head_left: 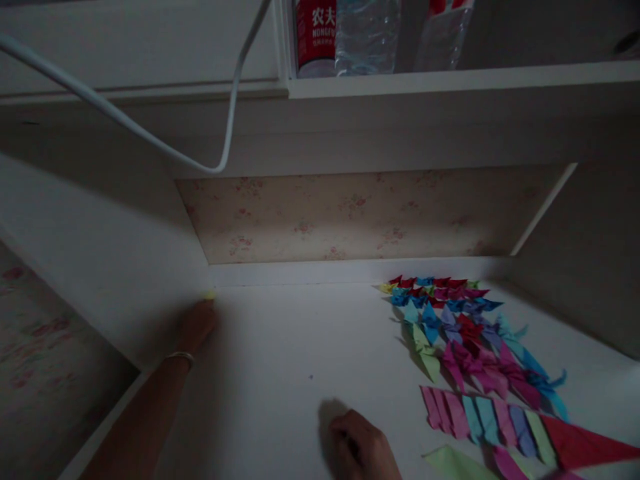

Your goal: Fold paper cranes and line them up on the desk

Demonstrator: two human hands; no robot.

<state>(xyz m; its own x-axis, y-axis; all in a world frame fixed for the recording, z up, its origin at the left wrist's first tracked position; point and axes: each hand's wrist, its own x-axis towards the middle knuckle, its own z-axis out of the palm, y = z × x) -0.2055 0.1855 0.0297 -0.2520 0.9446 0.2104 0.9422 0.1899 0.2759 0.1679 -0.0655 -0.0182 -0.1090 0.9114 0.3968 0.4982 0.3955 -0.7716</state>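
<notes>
My left hand (pixel 199 323), wearing a bracelet (pixel 181 359), reaches to the far left corner of the white surface. A small yellow piece (pixel 209 295), perhaps paper, shows just past its closed fingertips. Most of that piece is hidden behind the hand. Loosely curled, my right hand (pixel 367 445) rests low near the front middle, with nothing visible in its fingers. To its right lie rows of colourful folded paper pieces (pixel 470 353), some shaped like origami cranes. Flat folded strips (pixel 457 413) in pink, teal, purple and green sit closer, beside a red pointed piece (pixel 585 443).
A white shelf board (pixel 425 83) overhangs the surface, with a red can (pixel 317 40) and clear plastic bottles (pixel 369 37) on it. A white cable (pixel 150 140) hangs at the upper left. Side panels (pixel 115 267) bound the surface (pixel 280 373), with floral wallpaper (pixel 350 213) behind.
</notes>
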